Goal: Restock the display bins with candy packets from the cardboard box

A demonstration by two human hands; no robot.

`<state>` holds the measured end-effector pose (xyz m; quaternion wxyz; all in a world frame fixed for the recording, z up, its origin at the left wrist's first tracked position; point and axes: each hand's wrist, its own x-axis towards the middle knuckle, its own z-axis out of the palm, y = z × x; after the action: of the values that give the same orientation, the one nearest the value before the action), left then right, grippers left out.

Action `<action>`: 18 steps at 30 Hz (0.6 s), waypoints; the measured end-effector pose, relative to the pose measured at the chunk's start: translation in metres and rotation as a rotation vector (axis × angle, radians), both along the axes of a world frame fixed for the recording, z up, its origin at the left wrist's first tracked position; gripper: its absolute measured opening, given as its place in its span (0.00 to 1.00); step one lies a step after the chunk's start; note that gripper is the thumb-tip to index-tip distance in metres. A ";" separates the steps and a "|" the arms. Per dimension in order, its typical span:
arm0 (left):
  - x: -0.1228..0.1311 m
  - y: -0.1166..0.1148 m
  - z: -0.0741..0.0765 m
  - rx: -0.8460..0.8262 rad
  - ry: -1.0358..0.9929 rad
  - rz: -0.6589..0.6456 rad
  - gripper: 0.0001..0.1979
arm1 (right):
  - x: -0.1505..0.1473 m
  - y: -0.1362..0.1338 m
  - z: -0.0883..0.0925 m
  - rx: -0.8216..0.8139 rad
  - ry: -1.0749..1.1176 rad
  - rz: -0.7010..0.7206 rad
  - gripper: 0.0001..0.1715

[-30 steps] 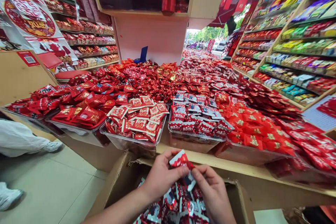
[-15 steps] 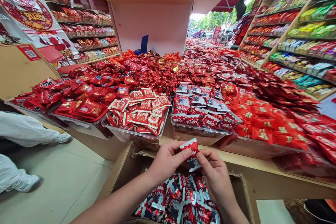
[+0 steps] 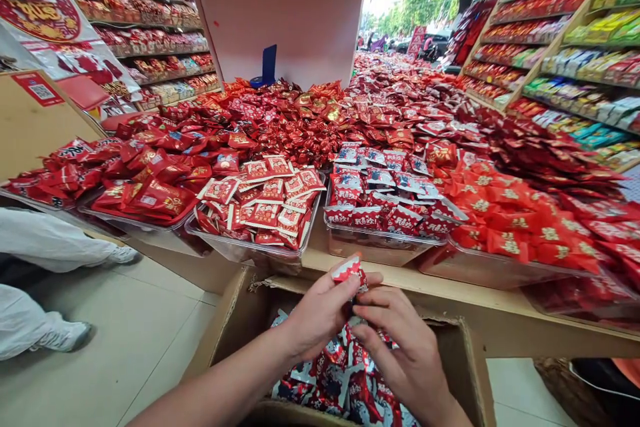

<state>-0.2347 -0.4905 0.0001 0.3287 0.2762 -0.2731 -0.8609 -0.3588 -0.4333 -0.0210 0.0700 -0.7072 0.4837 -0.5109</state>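
Observation:
My left hand point(image 3: 320, 313) is closed on a small red-and-white candy packet point(image 3: 350, 270), held up above an open cardboard box point(image 3: 227, 327). My right hand point(image 3: 405, 347) sits just to its right, fingers curled against the same bunch of packets. The box below both hands is full of loose red, white and dark blue candy packets point(image 3: 340, 380). Right in front of my hands a clear tray point(image 3: 375, 247) on the wooden counter holds matching packets.
Several clear trays of red sweets, such as one tray point(image 3: 250, 250), line the counter edge, with heaps of red sweets behind. Shelves of packaged goods point(image 3: 575, 60) run along the right. Another person's white-trousered legs and shoes point(image 3: 55, 337) stand on the tiled floor at left.
Both hands have stayed together over the box, holding the packet. My right fingers have closed in under the packet. The view has tilted down slightly, showing more of the box.

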 end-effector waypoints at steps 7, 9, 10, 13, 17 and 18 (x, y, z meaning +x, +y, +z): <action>0.001 -0.010 0.010 0.048 0.061 -0.092 0.36 | -0.017 -0.014 0.021 0.505 -0.323 -0.111 0.19; -0.001 -0.010 0.008 0.040 0.068 -0.138 0.38 | -0.016 -0.019 0.024 0.663 -0.468 0.016 0.17; 0.000 -0.009 0.006 0.023 0.059 -0.154 0.38 | -0.015 -0.019 0.024 0.708 -0.535 0.053 0.16; 0.004 -0.006 -0.002 -0.130 -0.008 -0.218 0.36 | -0.014 -0.017 0.020 0.725 -0.670 0.067 0.13; 0.013 -0.001 -0.004 -0.467 -0.155 -0.341 0.28 | -0.015 -0.009 0.011 0.582 -0.673 0.042 0.05; 0.014 0.000 -0.001 -0.545 -0.193 -0.345 0.26 | -0.016 -0.007 0.009 0.546 -0.691 0.036 0.03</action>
<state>-0.2205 -0.4908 -0.0009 0.2125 0.2081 -0.5656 -0.7692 -0.3744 -0.4407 -0.0115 0.4211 -0.4586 0.5367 -0.5694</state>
